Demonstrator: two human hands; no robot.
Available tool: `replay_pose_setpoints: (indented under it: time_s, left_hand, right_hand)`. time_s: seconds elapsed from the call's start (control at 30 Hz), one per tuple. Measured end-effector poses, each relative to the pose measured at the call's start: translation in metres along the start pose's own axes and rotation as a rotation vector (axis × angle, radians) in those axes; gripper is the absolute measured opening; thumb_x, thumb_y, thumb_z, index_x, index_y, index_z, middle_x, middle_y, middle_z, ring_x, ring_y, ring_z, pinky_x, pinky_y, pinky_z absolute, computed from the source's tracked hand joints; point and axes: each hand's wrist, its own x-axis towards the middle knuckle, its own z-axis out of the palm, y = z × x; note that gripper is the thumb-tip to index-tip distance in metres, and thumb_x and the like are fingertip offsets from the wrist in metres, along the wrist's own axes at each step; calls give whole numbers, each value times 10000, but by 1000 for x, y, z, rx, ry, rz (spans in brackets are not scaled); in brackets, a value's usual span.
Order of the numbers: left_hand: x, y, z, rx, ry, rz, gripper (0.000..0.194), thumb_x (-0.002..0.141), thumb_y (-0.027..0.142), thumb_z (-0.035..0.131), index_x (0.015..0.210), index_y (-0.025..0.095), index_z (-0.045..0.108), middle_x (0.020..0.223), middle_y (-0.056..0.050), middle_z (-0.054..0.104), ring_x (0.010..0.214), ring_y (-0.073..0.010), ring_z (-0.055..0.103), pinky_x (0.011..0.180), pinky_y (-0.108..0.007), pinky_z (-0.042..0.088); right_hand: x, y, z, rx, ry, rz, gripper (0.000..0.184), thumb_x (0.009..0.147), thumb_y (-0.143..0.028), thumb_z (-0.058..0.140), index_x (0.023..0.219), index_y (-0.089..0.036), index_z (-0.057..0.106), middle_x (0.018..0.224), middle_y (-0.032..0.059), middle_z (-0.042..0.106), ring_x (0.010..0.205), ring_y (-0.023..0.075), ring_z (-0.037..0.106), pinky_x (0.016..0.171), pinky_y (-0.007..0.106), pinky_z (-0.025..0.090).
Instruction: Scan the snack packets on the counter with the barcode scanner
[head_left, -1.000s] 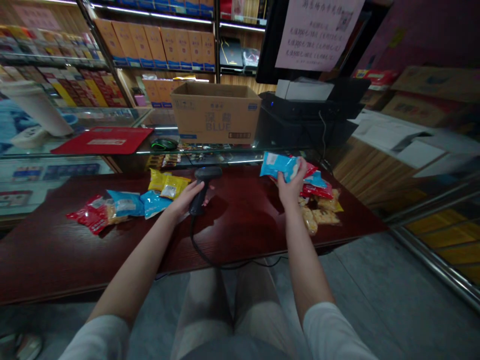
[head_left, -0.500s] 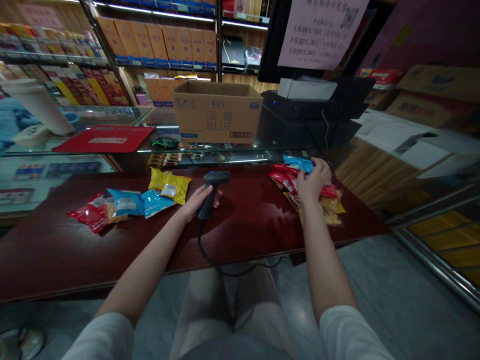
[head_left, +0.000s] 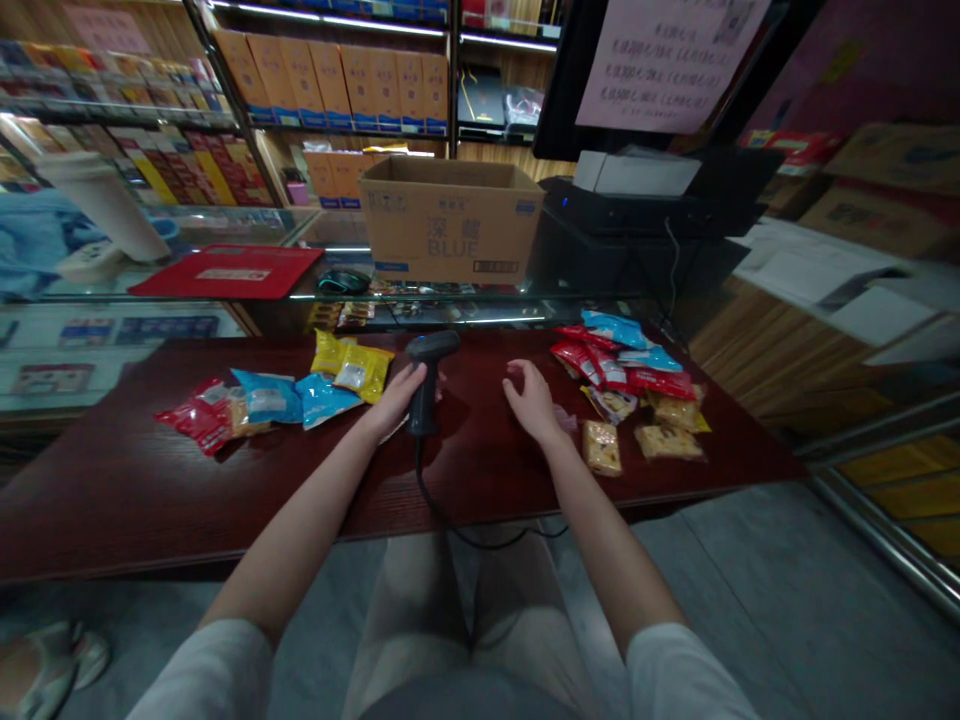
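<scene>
My left hand (head_left: 397, 402) is wrapped round the handle of a black barcode scanner (head_left: 424, 395), its head pointing forward over the dark red table. My right hand (head_left: 531, 400) hovers near the table's middle, fingers loosely curved and thumb apart, with nothing visible between them. Right of it lies a pile of snack packets: a blue packet (head_left: 615, 327), a red packet (head_left: 660, 383) and clear-wrapped biscuits (head_left: 602, 447). On the left side is another group, with a red packet (head_left: 202, 415), a blue packet (head_left: 268, 397) and a yellow packet (head_left: 364, 373).
An open cardboard box (head_left: 450, 225) stands on the glass counter behind the table. Beside it are a computer mouse (head_left: 343, 281), a red mat (head_left: 229, 272) and a black machine (head_left: 645, 235). The scanner's cable (head_left: 480, 545) hangs over the table's front edge.
My right hand has left the packet pile and moved left toward the table's middle, uncovering packets and biscuits. My left hand still holds the scanner. The view has shifted slightly.
</scene>
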Motion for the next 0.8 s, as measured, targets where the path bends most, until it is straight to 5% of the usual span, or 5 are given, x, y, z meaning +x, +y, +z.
replay_pose_setpoints:
  time_s: [0.13, 0.23, 0.43, 0.6, 0.8]
  left_hand:
    - [6, 18, -25, 118, 58, 21, 520, 768, 615, 689, 1009, 155, 679, 815, -51, 698, 680, -144, 631, 563, -225, 482]
    - [19, 44, -58, 204, 74, 10, 558, 653, 587, 769, 975, 140, 683, 888, -76, 729, 683, -177, 659, 574, -266, 535]
    - [45, 90, -127, 233, -13, -60, 468, 645, 423, 814, 992, 125, 713, 994, -130, 757, 839, -234, 722, 722, -301, 599]
    - [61, 75, -154, 139, -94, -256, 393, 625, 366, 830, 931, 149, 715, 961, -136, 767, 771, -242, 732, 696, -334, 617]
    - [80, 40, -156, -14, -34, -172, 385, 731, 442, 726, 991, 158, 709, 955, -114, 769, 706, -191, 714, 659, -278, 607]
  right_hand:
    - [-5, 16, 1, 56, -20, 22, 230, 839, -244, 519, 1062, -224, 569, 1018, 81, 683, 982, 246, 661, 955, 463, 500]
    - [-7, 19, 5, 71, -34, 35, 232, 837, -239, 512, 1063, -233, 565, 986, 63, 688, 950, 232, 669, 937, 447, 511]
    - [-9, 13, 9, 37, -88, 49, 259, 824, -211, 524, 1080, -227, 559, 950, 54, 691, 917, 222, 670, 919, 437, 512]
    - [-11, 9, 8, 41, -120, 72, 286, 823, -197, 532, 1109, -216, 540, 938, 47, 694, 884, 212, 677, 915, 438, 511]
    - [-10, -1, 12, 68, -131, 80, 306, 828, -196, 534, 1133, -209, 524, 922, 43, 692, 845, 196, 690, 886, 403, 527]
